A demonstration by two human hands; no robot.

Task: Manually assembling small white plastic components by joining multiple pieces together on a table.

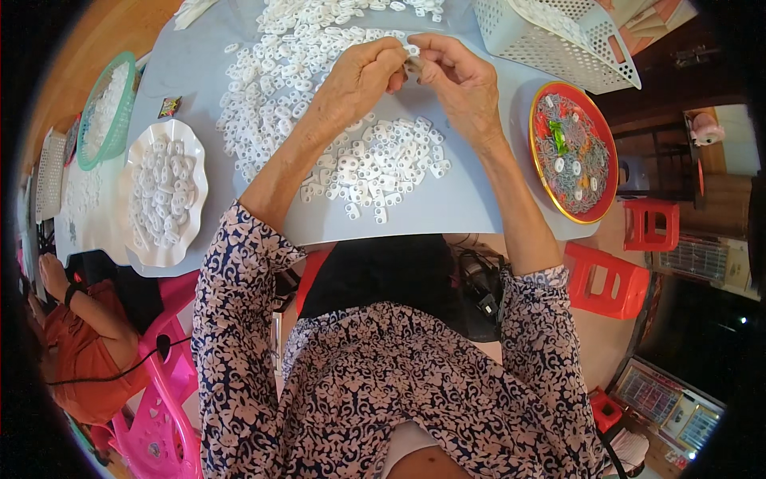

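Above the far middle of the grey table (479, 191), my left hand (357, 81) and my right hand (464, 86) meet with fingertips pinched close together. Between them is a small white plastic piece (412, 50), with something greyish-brown just below it, too small to make out. Both hands are closed; which fingers grip which part is partly hidden. Below my hands lies a loose pile of white oval plastic pieces (383, 164) with holes. A larger heap of similar pieces (267, 104) spreads beyond my left forearm.
A red round tray (589, 213) of grey bits stands right; a white perforated basket (550, 60) is behind it. Left are a scalloped white dish (162, 255), a green basket (121, 144) and a small packet (169, 106). Another person (100, 343) sits left; red stools (606, 279) stand right.
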